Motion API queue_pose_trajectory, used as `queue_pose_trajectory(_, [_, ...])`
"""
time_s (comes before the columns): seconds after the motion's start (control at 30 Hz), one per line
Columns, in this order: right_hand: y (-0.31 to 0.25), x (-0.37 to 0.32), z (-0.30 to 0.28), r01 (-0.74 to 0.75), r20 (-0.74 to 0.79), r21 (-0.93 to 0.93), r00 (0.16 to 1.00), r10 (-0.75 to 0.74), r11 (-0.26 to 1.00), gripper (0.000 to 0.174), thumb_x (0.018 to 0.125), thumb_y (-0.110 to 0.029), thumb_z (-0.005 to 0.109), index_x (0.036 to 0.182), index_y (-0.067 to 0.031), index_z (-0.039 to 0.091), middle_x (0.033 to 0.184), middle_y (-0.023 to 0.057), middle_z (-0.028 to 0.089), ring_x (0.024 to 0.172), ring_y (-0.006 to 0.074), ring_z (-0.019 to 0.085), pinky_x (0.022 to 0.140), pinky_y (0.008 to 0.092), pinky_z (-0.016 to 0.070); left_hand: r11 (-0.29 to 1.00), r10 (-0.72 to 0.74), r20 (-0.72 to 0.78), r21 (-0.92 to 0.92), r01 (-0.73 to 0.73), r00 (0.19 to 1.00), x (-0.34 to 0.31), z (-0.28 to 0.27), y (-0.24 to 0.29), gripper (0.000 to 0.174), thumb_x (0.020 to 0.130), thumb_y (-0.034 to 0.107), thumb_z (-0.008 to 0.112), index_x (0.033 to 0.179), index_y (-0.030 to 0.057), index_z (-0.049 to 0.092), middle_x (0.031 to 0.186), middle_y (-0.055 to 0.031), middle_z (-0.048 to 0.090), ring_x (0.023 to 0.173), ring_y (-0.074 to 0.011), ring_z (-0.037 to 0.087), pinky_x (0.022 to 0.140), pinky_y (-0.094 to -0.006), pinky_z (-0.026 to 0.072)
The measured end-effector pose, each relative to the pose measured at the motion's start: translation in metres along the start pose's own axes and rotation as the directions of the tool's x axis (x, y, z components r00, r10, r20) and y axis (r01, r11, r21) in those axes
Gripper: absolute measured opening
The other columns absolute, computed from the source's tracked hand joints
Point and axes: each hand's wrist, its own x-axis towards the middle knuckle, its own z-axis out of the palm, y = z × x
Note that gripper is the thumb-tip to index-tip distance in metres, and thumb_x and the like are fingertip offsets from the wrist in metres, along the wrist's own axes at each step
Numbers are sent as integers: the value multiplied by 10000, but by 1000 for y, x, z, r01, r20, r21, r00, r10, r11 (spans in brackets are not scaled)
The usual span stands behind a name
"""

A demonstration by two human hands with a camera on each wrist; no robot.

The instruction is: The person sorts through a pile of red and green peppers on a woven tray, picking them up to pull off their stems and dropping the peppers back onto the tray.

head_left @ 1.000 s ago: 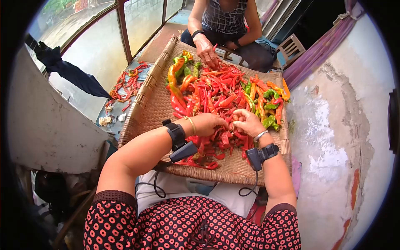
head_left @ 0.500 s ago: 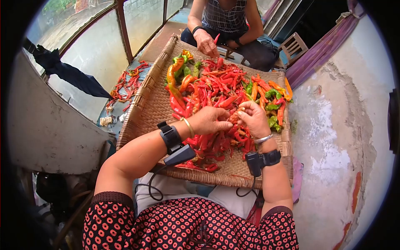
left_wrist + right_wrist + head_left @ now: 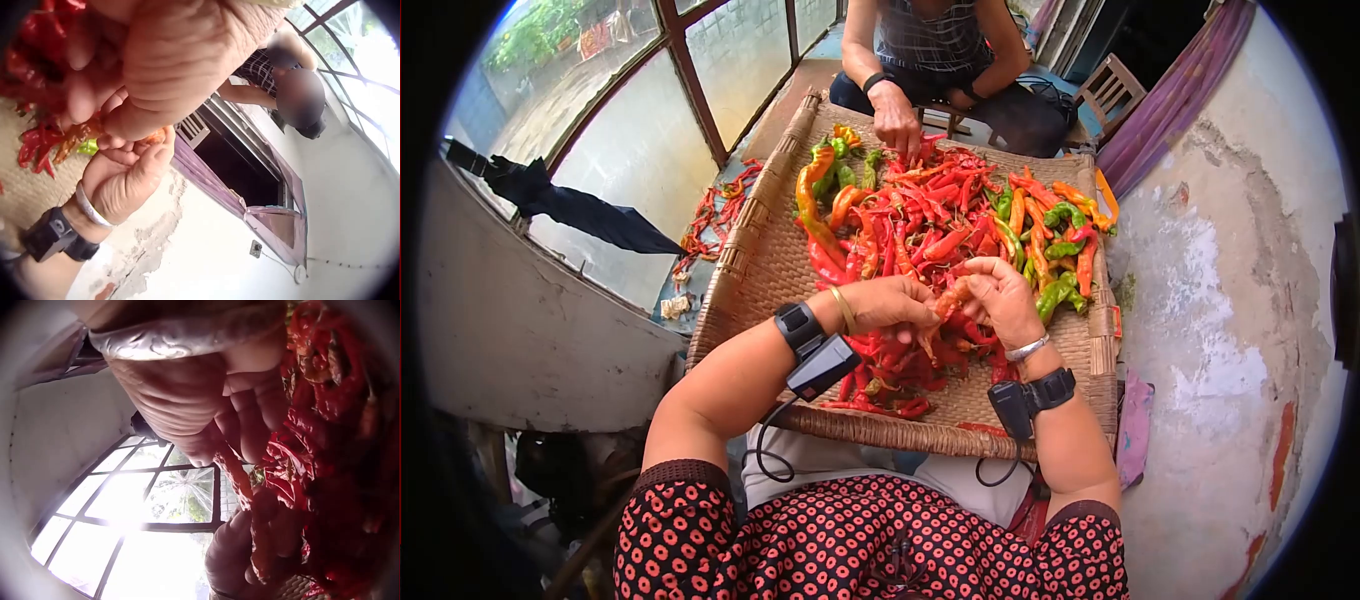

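Note:
Over the front of a red chili heap point(image 3: 940, 190), both hands meet at one wrinkled orange-red chili pepper point(image 3: 951, 298). My right hand point(image 3: 1008, 305) pinches its upper end between thumb and fingers. My left hand point(image 3: 888, 303) grips the lower part; a pale thin end hangs below its fingers. In the right wrist view the same chili pepper point(image 3: 234, 472) runs from the right fingertips down across the left hand point(image 3: 234, 556). The left wrist view has my left palm point(image 3: 175, 62) close up, partly covering the pepper.
The chilies lie in a woven tray point(image 3: 750, 270) across my lap. Green and orange peppers point(image 3: 1055, 235) line its right side, more point(image 3: 825, 190) its far left. Opposite, another person's hand point(image 3: 897, 118) reaches into the heap. A folded umbrella point(image 3: 590, 205) leans at left; a wall point(image 3: 1200, 300) stands at right.
My hands have risen from down in the heap, and the wrinkled chili pepper is now held between them. The other person's hand lifted a red chili, then went back down to the heap.

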Motion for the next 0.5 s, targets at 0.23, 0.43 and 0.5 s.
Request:
queue_pose_trajectory(0.23, [21, 8, -17, -90, -99, -86, 992, 81, 992, 196, 821, -152, 549, 973, -29, 558, 724, 22, 580, 567, 75, 538, 481, 208, 433, 755, 332, -577, -312, -577, 746, 6, -27, 33, 196, 836, 129, 542, 1014, 49, 546, 841, -5, 588, 605, -59, 547, 505, -177, 445])
queue_pose_trajectory(0.43, [16, 2, -13, 229, 139, -659, 973, -183, 717, 340, 735, -167, 609, 1045, -38, 553, 882, 120, 595, 775, 234, 588, 698, 325, 466, 789, 504, -426, 581, -199, 751, 20, -31, -10, 212, 784, 123, 573, 977, 35, 574, 848, -45, 594, 721, -146, 577, 635, -264, 474])
queue_pose_trajectory(0.5, [21, 2, -11, 308, 171, -723, 947, -271, 618, 298, 727, -170, 610, 994, -43, 574, 896, 119, 589, 766, 247, 576, 685, 315, 458, 658, 568, -372, 741, -134, 734, 25, -18, -13, 227, 760, 101, 580, 978, 37, 571, 904, -85, 594, 776, -200, 595, 676, -296, 484])
